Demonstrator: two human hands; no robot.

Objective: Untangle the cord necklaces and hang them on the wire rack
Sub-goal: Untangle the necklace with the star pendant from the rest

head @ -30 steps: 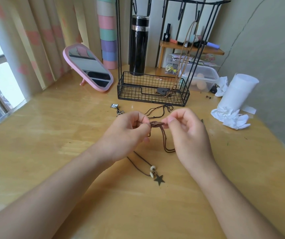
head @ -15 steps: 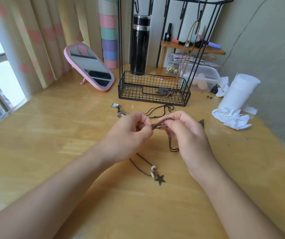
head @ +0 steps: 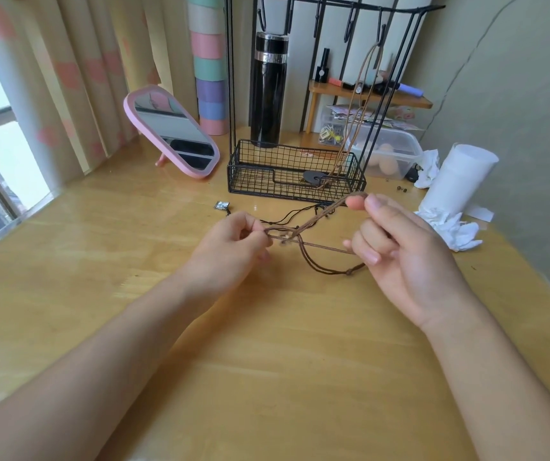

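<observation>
we hold one brown cord [head: 320, 216] in two hands: left hand [head: 233, 241] pinches it, curled tight; right hand [head: 396, 254] pinches it too. one tan cord [head: 363, 94] hangs on the rack [head: 295, 174].

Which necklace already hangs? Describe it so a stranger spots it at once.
Find the black wire rack at the back of the desk. From its rightmost hook a tan cord drops into the basket. Unlike the brown cords being untangled, it ends in a dark grey stone.

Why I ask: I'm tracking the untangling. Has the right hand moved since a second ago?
Yes. The right hand shifted rightward, pulling the cord necklace, now mostly past the wire rack's right front corner.
</observation>
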